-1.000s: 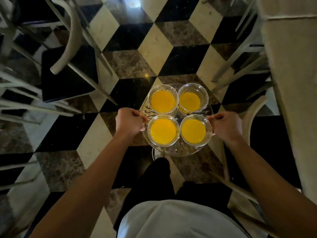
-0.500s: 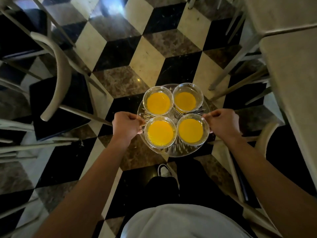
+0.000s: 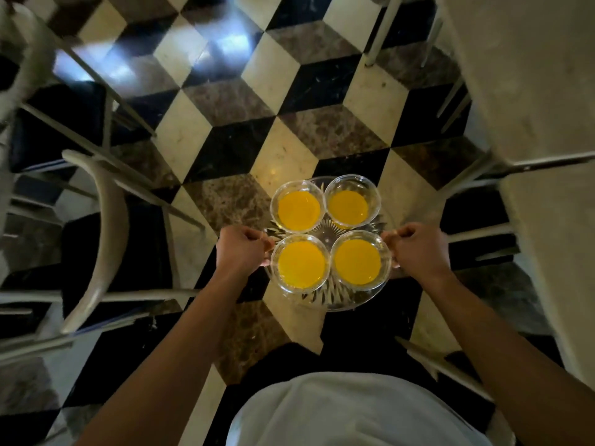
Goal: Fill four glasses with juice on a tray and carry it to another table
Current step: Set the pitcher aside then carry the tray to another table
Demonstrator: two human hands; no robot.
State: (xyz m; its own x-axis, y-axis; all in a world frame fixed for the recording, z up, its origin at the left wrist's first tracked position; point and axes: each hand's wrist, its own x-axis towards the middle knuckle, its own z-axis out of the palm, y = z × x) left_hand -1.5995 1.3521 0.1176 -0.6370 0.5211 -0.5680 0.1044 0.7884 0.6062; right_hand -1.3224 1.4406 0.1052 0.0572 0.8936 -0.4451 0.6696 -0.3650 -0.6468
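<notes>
Cut-glass tray (image 3: 335,297) with four juice-filled glasses (image 3: 299,211), edges gripped by left hand (image 3: 240,249) and right hand (image 3: 418,247).

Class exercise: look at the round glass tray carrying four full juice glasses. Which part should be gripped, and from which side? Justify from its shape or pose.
Grip the tray at its rim, from the left and right sides at once, as the left hand and right hand do. The four glasses cover its middle, and opposite grips probably keep it level.

No legible text, labels, brands, numbers or signs anywhere in view; none on the glasses, tray, chairs, tabletop or floor tiles.
</notes>
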